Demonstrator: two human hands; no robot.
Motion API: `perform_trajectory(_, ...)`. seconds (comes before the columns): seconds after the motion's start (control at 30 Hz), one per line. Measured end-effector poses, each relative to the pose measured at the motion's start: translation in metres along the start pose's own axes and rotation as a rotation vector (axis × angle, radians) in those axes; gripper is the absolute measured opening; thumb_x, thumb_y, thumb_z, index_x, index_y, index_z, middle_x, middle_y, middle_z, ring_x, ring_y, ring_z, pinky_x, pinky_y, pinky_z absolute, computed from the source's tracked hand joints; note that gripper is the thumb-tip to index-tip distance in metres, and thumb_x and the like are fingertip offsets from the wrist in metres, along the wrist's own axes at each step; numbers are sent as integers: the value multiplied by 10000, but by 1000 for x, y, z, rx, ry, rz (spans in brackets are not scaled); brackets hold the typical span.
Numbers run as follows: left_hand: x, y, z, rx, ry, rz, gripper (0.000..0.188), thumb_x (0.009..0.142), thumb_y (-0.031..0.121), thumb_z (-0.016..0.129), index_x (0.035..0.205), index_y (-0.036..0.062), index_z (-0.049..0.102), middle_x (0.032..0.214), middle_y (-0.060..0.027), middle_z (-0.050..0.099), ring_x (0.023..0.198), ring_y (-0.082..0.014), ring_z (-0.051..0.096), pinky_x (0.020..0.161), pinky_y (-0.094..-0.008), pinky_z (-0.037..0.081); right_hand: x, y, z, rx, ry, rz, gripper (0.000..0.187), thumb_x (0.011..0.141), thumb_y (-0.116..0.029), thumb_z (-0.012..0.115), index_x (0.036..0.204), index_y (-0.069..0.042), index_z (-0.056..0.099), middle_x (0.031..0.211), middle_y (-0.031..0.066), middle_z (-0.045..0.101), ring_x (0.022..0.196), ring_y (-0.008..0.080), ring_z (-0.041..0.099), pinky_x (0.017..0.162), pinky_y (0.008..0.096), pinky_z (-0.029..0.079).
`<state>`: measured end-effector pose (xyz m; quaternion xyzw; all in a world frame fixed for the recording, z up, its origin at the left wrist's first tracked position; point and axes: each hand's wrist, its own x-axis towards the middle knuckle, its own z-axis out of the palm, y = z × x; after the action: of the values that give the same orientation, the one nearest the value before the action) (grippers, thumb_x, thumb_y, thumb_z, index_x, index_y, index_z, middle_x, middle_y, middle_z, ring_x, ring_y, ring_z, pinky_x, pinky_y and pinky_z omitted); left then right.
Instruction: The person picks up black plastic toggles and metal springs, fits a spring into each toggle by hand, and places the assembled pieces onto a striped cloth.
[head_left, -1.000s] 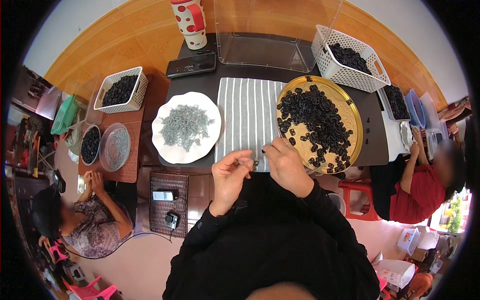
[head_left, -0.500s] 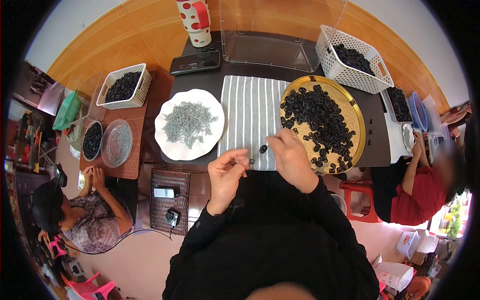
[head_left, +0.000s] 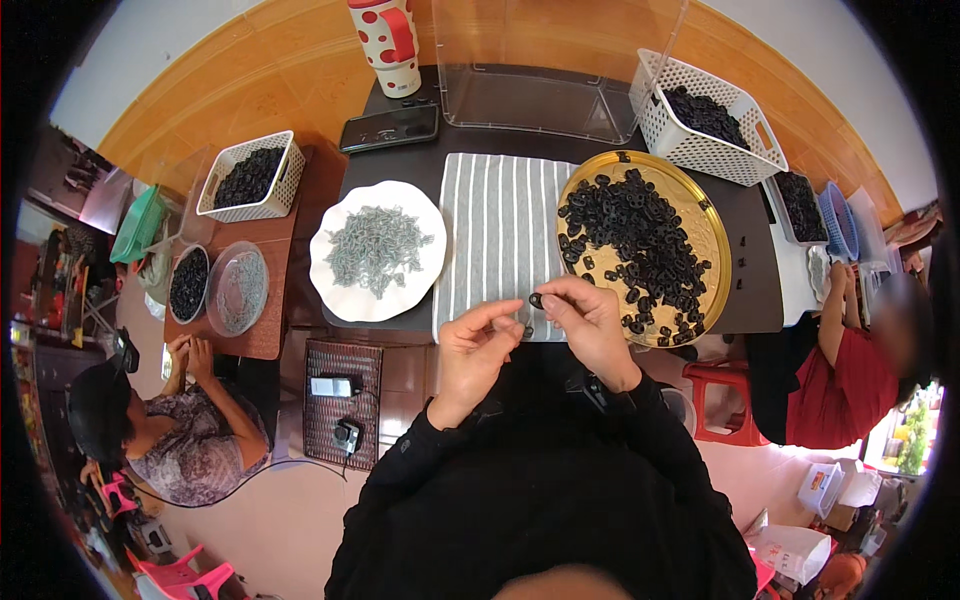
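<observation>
Between the thumb and fingers of my right hand [head_left: 592,325] is a small black oval part with holes [head_left: 536,300]. My left hand [head_left: 475,345] is close beside it, pinching a small greyish piece [head_left: 527,332] at the thumb tip; its exact kind is too small to tell. Both hands are over the near edge of a grey-and-white striped cloth [head_left: 503,220]. Left of the cloth, a white wavy-rimmed plate [head_left: 330,290] carries a heap of small grey metal pieces [head_left: 375,245]. On the right, a round gold tray [head_left: 705,235] bears many loose black parts [head_left: 640,225].
At the back stand a clear plastic box [head_left: 540,100], a dark phone [head_left: 390,128] and a spotted tumbler [head_left: 392,50]. A white basket [head_left: 760,160] of black parts is at the back right. People sit at both sides, a wicker stand [head_left: 340,440] at lower left.
My right hand has come down and inward with the black part, toward my left hand. My left hand has shifted slightly right, so the two now nearly meet.
</observation>
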<state>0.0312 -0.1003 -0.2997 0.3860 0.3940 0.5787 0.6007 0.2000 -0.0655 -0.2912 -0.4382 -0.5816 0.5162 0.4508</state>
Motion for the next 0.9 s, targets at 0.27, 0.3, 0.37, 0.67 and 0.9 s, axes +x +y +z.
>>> perform_trajectory(0.27, 2, -4, 6, 23, -16, 24, 308, 820, -95, 606, 1108, -9, 674, 824, -36, 645, 682, -79, 581, 524, -183, 439, -6, -2, -1, 65, -15, -31, 143, 911, 4, 571, 1011, -1, 673, 825, 3, 593, 706, 56, 535, 632, 203, 438)
perform_trajectory(0.3, 2, -4, 6, 19, -25, 34, 307, 820, -97, 603, 1105, -9, 676, 829, -39, 644, 681, -82, 582, 524, -184, 441, -6, -1, -2, 67, -13, -31, 143, 911, 4, 571, 1011, -1, 673, 825, 3, 593, 706, 56, 535, 632, 203, 438)
perform_trajectory(0.37, 2, -3, 7, 15, -25, 27, 304, 820, -99, 602, 1099, -8, 678, 833, -41, 643, 679, -85, 584, 524, -185, 443, -6, 1, -3, 38, -27, -47, 152, 907, 14, 572, 1020, -2, 672, 825, 0, 581, 713, 56, 530, 636, 199, 433)
perform_trajectory(0.67, 3, -5, 8, -9, 0, 39, 268, 826, -97, 601, 1066, -15, 688, 838, -57, 636, 674, -105, 595, 523, -208, 471, -5, -6, -3, -37, -82, -161, 145, 883, 47, 584, 1005, 21, 659, 821, 32, 581, 736, 97, 510, 644, 222, 408)
perform_trajectory(0.9, 4, -8, 10, -115, 10, 38, 243, 841, -80, 627, 1074, -30, 679, 843, -74, 642, 693, -126, 608, 549, -225, 491, -8, -3, -1, -77, -55, -238, 177, 856, 57, 608, 1022, 20, 658, 844, 55, 594, 752, 114, 526, 658, 229, 421)
